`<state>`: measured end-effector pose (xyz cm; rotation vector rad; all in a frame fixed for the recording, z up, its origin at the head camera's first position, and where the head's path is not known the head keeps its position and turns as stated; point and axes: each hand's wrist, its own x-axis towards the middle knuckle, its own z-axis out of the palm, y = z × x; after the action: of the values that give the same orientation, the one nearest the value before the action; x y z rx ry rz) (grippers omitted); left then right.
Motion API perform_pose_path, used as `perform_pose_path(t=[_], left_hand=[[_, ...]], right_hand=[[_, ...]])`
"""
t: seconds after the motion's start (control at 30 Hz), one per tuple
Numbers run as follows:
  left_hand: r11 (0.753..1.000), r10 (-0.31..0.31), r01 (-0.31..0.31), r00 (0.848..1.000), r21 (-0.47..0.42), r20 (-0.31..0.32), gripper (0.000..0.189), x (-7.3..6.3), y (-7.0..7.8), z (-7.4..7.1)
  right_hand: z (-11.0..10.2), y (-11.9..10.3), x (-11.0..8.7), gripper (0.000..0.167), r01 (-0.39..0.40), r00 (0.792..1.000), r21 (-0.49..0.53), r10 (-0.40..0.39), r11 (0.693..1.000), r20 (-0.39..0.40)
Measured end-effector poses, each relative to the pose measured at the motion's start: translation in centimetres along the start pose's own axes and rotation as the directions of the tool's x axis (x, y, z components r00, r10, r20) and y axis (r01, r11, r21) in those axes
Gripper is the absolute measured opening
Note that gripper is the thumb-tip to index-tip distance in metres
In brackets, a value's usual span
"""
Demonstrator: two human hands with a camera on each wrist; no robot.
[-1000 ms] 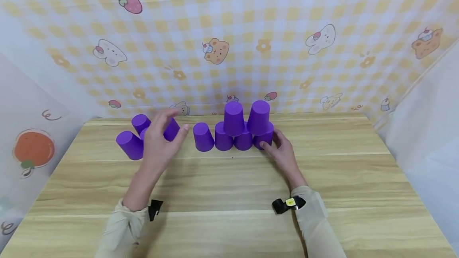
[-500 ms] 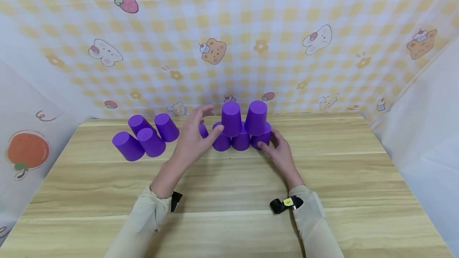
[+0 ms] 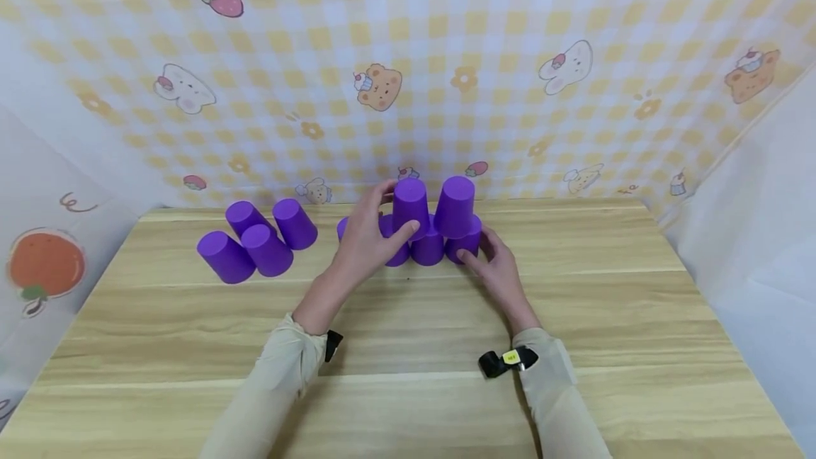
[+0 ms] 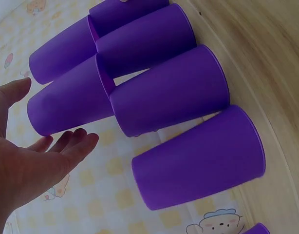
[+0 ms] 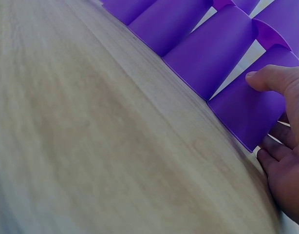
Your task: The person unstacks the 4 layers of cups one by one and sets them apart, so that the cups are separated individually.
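Purple cups stand upside down on the wooden table, several in a row with two more on top. My left hand (image 3: 366, 239) is at the upper left cup (image 3: 410, 204), its thumb on the near side and its other fingers behind. In the left wrist view, the fingers (image 4: 81, 148) curve loosely beside that cup (image 4: 69, 100), with a gap at the thumb. At the row's right end, my right hand (image 3: 500, 271) holds the bottom cup (image 5: 249, 105) between its thumb and fingers. The other upper cup (image 3: 455, 207) rests just above it.
To the left stands a separate group of purple cups (image 3: 268, 252). The row's leftmost cup (image 4: 200, 158) is partly hidden by my left hand in the head view. A checked cloth (image 3: 268, 98) with cartoon prints hangs behind the table (image 3: 408, 331).
My left hand has moved right from the separate group, past the row's leftmost cup, to the upper left cup. My right hand has stayed at the right-end bottom cup.
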<state>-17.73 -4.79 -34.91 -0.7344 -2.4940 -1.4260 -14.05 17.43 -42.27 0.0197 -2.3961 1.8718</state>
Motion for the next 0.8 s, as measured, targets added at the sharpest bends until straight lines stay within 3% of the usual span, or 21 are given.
perform_pose_path(t=[0.3, 0.5, 0.8], left_hand=[[0.998, -0.054, 0.054, 0.999, -0.029, -0.001, 0.067, 0.9, 0.3, 0.7], [0.999, -0.03, 0.03, 0.999, -0.035, -0.017, 0.06, 1.0, 0.0, 0.9], [0.998, -0.004, 0.001, 0.999, -0.063, -0.04, 0.057, 0.7, -0.1, 0.6]], right_hand=[[-0.1, 0.0, 0.0, 0.059, -0.012, 1.0, -0.016, 0.012, 1.0, -0.002], [-0.2, 0.4, 0.2, 0.059, -0.01, 1.0, -0.014, 0.01, 1.0, 0.005], [-0.1, 3.6, 1.1, 0.062, 0.009, 1.0, -0.02, -0.01, 1.0, -0.017]])
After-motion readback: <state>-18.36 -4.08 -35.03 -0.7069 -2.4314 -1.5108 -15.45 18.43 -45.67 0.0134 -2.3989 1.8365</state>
